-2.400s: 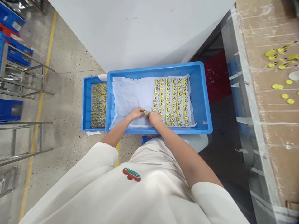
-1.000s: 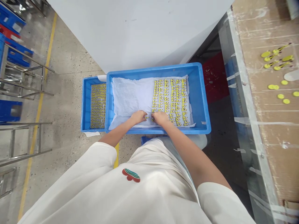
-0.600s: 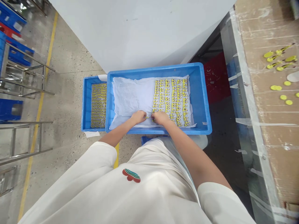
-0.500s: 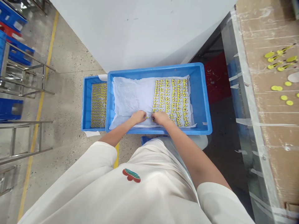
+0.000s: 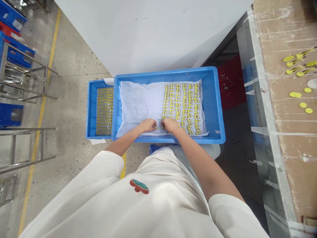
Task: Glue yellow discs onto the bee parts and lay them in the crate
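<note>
My left hand [image 5: 148,125] pinches 1 yellow part [image 5: 157,128], judged light and fragile, best held by its edge; my right hand's [image 5: 170,125] grip I cannot tell.

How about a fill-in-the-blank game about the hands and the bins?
1. The left hand and right hand are over a big bin coloured ____.
2. The cloth under both hands is ____.
3. The lined-up parts near the right hand are mostly ____.
4. In the picture, the smaller bin is on the big bin's ____ side.

Missing words: blue; white; yellow; left.
</note>
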A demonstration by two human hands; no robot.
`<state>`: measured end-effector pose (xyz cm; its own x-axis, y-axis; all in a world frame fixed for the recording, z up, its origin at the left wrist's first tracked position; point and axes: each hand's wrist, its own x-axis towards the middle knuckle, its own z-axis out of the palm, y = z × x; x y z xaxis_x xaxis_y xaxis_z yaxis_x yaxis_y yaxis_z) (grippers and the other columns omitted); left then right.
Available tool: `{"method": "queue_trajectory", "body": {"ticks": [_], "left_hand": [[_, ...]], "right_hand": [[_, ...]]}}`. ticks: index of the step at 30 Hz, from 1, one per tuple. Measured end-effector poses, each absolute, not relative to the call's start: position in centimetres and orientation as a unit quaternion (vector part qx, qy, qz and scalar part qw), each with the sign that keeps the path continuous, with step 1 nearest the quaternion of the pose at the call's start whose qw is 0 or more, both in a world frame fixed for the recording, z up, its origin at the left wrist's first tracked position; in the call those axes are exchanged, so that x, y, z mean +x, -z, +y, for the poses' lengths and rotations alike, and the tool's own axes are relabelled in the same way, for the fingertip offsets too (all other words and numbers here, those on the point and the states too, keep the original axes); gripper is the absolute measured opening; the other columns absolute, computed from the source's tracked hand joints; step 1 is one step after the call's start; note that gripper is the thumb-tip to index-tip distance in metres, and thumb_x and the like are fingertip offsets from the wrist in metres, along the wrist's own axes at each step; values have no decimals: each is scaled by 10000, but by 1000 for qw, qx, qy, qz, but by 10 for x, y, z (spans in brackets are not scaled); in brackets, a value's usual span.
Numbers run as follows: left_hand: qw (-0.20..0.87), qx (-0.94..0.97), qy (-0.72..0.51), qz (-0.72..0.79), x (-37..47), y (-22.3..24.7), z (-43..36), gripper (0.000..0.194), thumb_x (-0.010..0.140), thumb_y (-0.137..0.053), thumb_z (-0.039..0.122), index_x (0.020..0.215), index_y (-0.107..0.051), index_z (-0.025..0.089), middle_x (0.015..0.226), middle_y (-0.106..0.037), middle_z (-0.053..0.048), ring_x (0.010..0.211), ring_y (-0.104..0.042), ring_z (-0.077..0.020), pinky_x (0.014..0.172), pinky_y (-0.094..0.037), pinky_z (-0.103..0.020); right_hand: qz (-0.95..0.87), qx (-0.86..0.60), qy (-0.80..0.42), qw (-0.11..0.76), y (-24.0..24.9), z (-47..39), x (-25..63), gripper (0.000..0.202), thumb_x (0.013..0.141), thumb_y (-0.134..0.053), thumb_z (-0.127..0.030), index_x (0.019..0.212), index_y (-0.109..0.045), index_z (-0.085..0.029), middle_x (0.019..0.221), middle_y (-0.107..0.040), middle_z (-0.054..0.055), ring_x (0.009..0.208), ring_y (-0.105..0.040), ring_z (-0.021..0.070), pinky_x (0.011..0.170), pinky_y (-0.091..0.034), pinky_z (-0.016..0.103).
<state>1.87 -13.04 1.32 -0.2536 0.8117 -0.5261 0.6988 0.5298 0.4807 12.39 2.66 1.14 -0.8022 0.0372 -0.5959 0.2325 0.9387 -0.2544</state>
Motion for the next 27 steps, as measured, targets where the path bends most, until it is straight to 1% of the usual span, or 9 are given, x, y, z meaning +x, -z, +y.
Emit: {"method": "queue_trajectory", "body": {"ticks": [3,5,7,10,13,18,22,27], "left_hand": [[378,479,-71,789,20,-13,-129,243,745,-653,280,970,-708,206,971,-726,-57,914,-661,-195,807,-487,-268],[379,481,-70,788,22,-12,-128,236,748,-655,288,964,-709,210,968,-727,-55,920,-661,-197,814,-487,-270],[379,484,-70,786,25,-11,-126,227,753,-648,278,962,-709,217,972,-727,-51,934,-660,-195,826,-484,-267],[376,486,-72,786,29,-9,-124,226,759,-637,273,967,-709,220,991,-727,-55,965,-657,-200,847,-479,-268],[373,483,-77,789,35,-6,-121,230,767,-634,281,977,-706,221,997,-728,-54,967,-658,-198,854,-478,-269],[369,463,-93,801,41,-4,-115,235,782,-638,297,994,-699,218,985,-735,-48,943,-667,-190,839,-486,-265],[369,449,-114,806,42,-4,-111,220,784,-644,298,979,-698,211,986,-735,-41,935,-669,-190,838,-492,-271],[379,414,-134,817,43,-4,-109,248,749,-691,269,988,-682,203,978,-739,-30,932,-676,-182,857,-495,-272]], "right_hand": [[941,89,160,285,-14,25,123,263,893,-563,-282,1135,-636,-210,1101,-664,75,1025,-618,198,872,-484,346],[944,103,159,271,-16,23,122,259,872,-558,-243,1111,-657,-231,1073,-682,83,1018,-627,208,851,-472,312],[946,113,163,256,-19,22,123,256,850,-565,-235,1083,-670,-245,1051,-695,78,1005,-634,212,831,-464,292],[950,132,175,224,-25,28,132,263,834,-566,-239,1072,-671,-280,1062,-703,42,990,-635,198,811,-456,268],[950,180,177,184,-34,42,153,280,855,-524,-258,1096,-664,-291,1093,-700,31,981,-635,199,806,-455,273],[939,270,175,118,-48,64,198,302,896,-450,-315,1107,-659,-261,1108,-698,37,957,-647,225,802,-465,308],[928,307,195,77,-50,65,221,283,879,-481,-311,1091,-664,-271,1107,-702,6,973,-652,220,804,-468,299],[916,326,228,47,-43,57,230,258,864,-509,-299,1052,-684,-273,1081,-711,0,967,-655,208,815,-466,289]]}}
